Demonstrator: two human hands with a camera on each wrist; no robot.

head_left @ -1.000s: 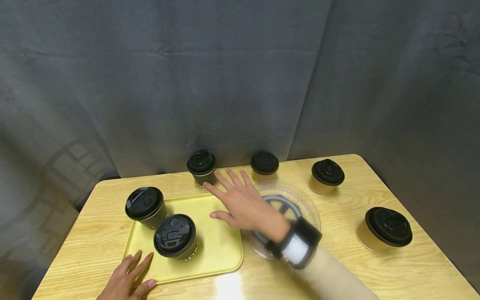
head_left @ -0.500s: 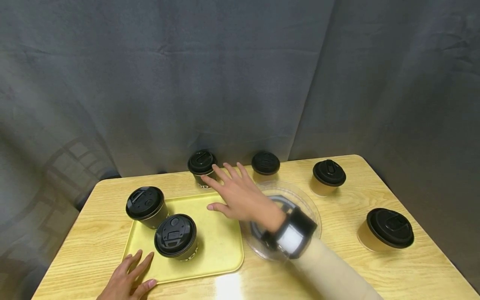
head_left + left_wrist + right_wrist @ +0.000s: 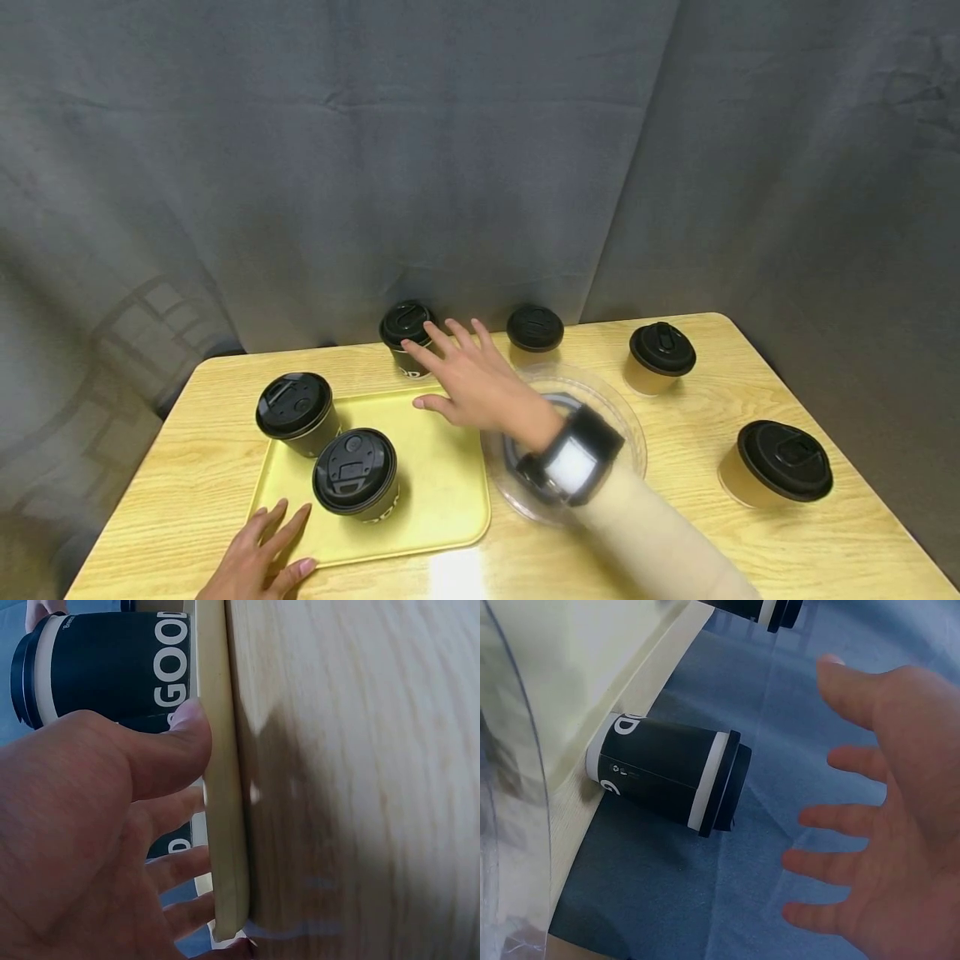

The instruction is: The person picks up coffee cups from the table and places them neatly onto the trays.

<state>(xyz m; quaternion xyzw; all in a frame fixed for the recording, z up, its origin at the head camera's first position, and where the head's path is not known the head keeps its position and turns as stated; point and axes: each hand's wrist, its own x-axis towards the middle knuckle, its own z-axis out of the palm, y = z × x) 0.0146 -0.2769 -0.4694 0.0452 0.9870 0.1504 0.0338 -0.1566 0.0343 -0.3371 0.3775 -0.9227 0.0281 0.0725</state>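
Note:
My right hand point(image 3: 480, 379) hovers with spread, straight fingers above the back right of the yellow tray point(image 3: 442, 500). Its fingertips overlap a black paper coffee cup point(image 3: 408, 360) in the head view; the right wrist view shows a gap between that lidded cup point(image 3: 664, 771) and the hand point(image 3: 877, 817). At the tray's front left corner, my left hand point(image 3: 258, 554) touches the rim with thumb and extended fingers. Two more black lidded cups stand on the tray: one at the back left point(image 3: 296, 417), one nearer the middle point(image 3: 356, 475), its white lettering visible from the left wrist.
Under my right forearm lies a round clear plastic dish point(image 3: 626, 425) with a grey ring-shaped thing inside, partly hidden. Brown cups with black lids stand at the back point(image 3: 534, 333), back right point(image 3: 660, 354) and right point(image 3: 776, 462). A grey curtain point(image 3: 450, 167) hangs behind the wooden table point(image 3: 690, 442).
My right hand has shifted slightly up and left, over the black cup at the back. The left hand stays on the tray's rim. No cup has visibly moved.

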